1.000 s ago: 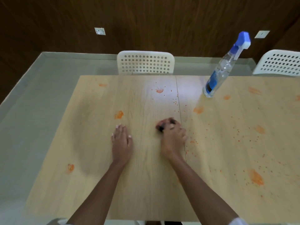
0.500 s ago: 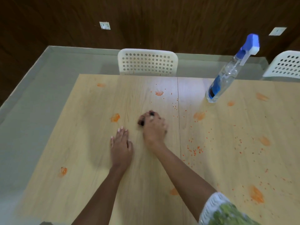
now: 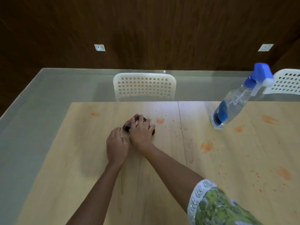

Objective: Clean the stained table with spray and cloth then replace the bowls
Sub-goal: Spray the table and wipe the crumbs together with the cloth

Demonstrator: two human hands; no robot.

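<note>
Head view, looking down on a light wooden table (image 3: 68,184) marked with orange stains (image 3: 206,146) and fine orange specks, most of them toward the right of the frame. Near the centre, the right hand (image 3: 140,133) presses down on a dark, reddish cloth (image 3: 129,124), its fingers curled over the bunched fabric; the cloth peeks out above and to the left of the knuckles. Just to the lower left, the left hand (image 3: 117,146) lies beside the right one, touching it, with fingers bent inward; whether they grip the edge of the cloth cannot be told. One orange smear (image 3: 160,120) sits just right of the cloth, another small one (image 3: 95,114) toward the upper left of the tabletop. At the right, a clear spray bottle (image 3: 233,104) with a blue label and blue trigger head stands on the table, well apart from the hands. A patterned green and white sleeve (image 3: 214,207) fills the lower right corner. Beyond the far edge stand two white perforated chairs, one (image 3: 144,86) at centre and one (image 3: 287,83) at the right edge, against dark wood panelling (image 3: 146,30) with two white wall sockets (image 3: 99,47). No bowls appear in the frame.
</note>
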